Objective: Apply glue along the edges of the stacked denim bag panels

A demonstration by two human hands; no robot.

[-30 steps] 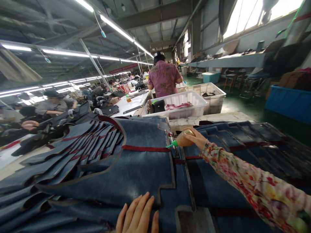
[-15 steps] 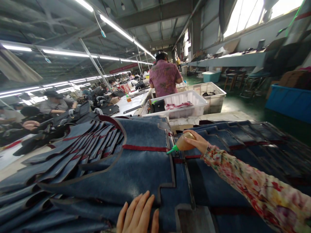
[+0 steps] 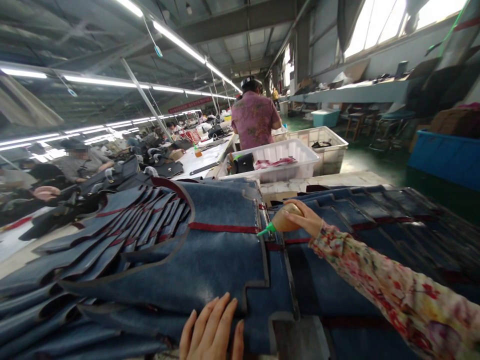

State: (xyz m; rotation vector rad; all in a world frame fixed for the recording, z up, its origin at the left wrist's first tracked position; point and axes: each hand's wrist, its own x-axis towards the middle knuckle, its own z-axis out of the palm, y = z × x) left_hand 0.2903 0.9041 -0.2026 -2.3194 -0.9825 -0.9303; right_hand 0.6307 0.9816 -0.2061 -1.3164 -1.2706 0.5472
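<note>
My right hand (image 3: 304, 216), in a flowered sleeve, is closed round a small tan squeeze bottle (image 3: 282, 220). Its green nozzle touches the right edge of the top blue leather panel (image 3: 221, 260), just beside a red stripe. My left hand (image 3: 213, 330) lies flat on the near edge of that panel, fingers stretched out and together. The panel tops a stack of like blue pieces fanned out to the left (image 3: 123, 225). More blue pieces (image 3: 375, 215) lie spread to the right under my right arm.
Two white plastic bins (image 3: 300, 150) stand beyond the stacks, one holding a black pouch. A person in a pink shirt (image 3: 255, 120) stands with their back to me at the long worktable (image 3: 198, 160). Other workers sit at left. A blue crate (image 3: 446, 157) stands at far right.
The bottle's nozzle has dropped slightly along the panel's right edge, from above the red stripe to level with it. The left hand stays flat in place.
</note>
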